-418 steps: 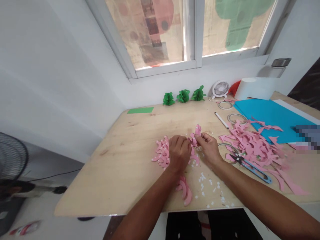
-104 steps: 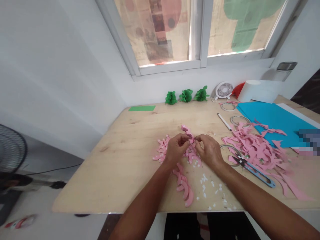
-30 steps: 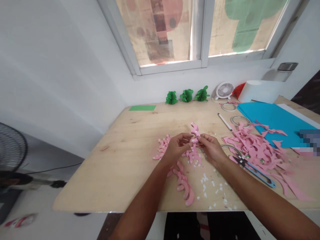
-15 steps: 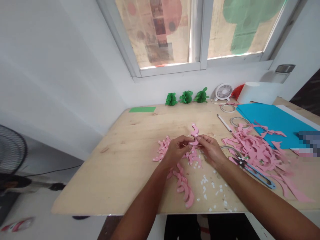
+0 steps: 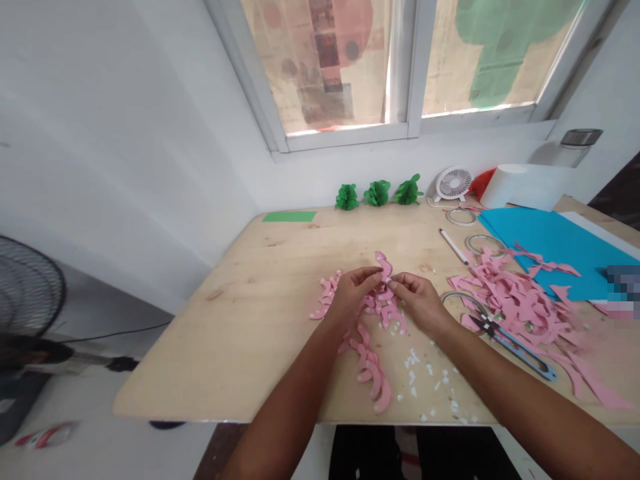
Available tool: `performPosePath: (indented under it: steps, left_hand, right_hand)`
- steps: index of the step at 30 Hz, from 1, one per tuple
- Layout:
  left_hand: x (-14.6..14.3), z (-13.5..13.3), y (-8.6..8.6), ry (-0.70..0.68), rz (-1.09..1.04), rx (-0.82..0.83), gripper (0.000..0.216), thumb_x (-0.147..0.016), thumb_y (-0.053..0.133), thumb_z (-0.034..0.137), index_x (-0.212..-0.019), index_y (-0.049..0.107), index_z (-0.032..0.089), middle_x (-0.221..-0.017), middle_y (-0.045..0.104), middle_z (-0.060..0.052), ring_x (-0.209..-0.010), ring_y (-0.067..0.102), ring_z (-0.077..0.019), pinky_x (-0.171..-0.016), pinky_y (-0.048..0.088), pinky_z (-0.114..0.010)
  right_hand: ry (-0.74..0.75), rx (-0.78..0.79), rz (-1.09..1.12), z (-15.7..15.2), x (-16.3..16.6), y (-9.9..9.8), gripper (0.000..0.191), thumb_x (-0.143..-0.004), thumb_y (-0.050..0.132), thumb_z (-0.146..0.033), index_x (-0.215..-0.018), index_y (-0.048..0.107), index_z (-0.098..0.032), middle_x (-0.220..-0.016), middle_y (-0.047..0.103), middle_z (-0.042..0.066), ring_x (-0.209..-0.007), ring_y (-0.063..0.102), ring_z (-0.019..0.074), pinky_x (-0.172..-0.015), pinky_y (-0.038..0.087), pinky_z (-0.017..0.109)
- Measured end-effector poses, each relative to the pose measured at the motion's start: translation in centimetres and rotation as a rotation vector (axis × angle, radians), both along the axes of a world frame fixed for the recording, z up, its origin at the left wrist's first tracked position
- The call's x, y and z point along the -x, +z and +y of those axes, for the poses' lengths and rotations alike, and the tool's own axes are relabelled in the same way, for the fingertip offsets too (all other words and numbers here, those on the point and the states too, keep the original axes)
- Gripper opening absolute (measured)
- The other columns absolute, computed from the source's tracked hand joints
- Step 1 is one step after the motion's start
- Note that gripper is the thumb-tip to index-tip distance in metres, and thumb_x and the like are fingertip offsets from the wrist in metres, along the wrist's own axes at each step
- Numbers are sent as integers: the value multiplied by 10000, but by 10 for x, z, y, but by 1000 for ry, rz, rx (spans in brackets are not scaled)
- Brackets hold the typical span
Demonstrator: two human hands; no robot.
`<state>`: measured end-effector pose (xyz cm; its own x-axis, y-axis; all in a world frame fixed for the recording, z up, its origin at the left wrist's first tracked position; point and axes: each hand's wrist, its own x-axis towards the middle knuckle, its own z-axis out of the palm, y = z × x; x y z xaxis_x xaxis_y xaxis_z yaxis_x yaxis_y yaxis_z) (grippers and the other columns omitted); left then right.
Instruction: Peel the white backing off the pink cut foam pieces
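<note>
Ahead of me: pale wooden table (image 5: 235,340), knots visible, near-left corner rounded, back edge along a white wall (image 5: 305,183). Above it I note a window (image 5: 415,80) with pale frame; tan covering (image 5: 365,100) over both panes, faded pink and green shapes, bright light along lower edges. To my left: second white wall (image 5: 125,133), light floor (image 5: 115,433), black-caged fan (image 5: 30,287).

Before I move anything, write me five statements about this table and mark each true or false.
1. The left hand and the right hand are both at a curved pink piece. True.
2. The blue-handled snips lie left of the left hand. False: they lie right of the right hand.
3. Three green ornaments stand at the back of the table. True.
4. Some pink scraps overlap the blue sheets. True.
5. The green strip lies on the blue sheets. False: it lies on the table, at the back left.
</note>
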<state>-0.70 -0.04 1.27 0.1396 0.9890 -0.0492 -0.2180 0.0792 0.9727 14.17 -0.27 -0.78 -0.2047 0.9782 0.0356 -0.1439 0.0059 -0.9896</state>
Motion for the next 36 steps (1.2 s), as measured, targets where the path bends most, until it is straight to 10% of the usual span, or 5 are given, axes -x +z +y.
performPosePath:
  steps: [25, 36]
  left_hand:
    - [-6, -3, -5, 179, 463, -358, 85, -673, 606, 223, -690, 661, 161, -692, 648, -26, -659, 566, -135, -636, 443, -251]
    - [-4, -1, -7, 34, 30, -97, 225, -666, 663, 336, -758, 661, 131, -642, 612, -15, -614, 549, -108, -634, 451, -245]
  right_hand:
    - [-62, -147, -256, -3, 3, 2, 278, -754, 538, -407, -595, 460, -192, -513, 401, -47, -479, 354, 100, -461, 258, 241]
    - [-35, -10, 9, -3, 3, 4, 280, -762, 535, -443, -763, 622, -176, -635, 538, 3, -576, 452, 120, -538, 362, 238]
